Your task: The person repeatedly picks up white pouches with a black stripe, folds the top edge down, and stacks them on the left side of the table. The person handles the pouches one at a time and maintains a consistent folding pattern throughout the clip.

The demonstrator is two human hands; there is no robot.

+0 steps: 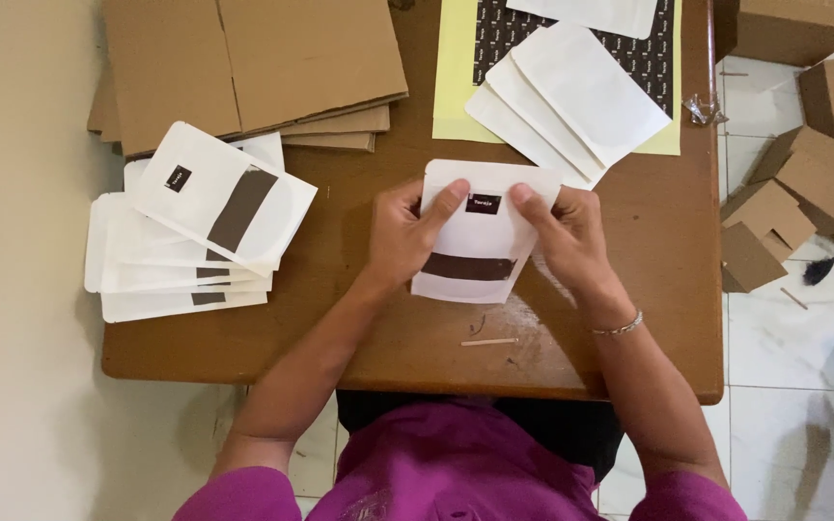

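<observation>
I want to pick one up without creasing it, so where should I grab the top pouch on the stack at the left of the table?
Probably by its lower right corner. The top pouch lies flat and tilted on the stack, and that corner overhangs the pouches beneath toward the table's middle. Come in from the right, thumb on top, fingers under the overhang, clear of the small black label.

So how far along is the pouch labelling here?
Looks partway. Done: a stack of labelled pouches lies at the left of the table. In hand: the left hand and right hand press a small black label onto a white pouch. Left: plain pouches wait on the label sheet.
</observation>
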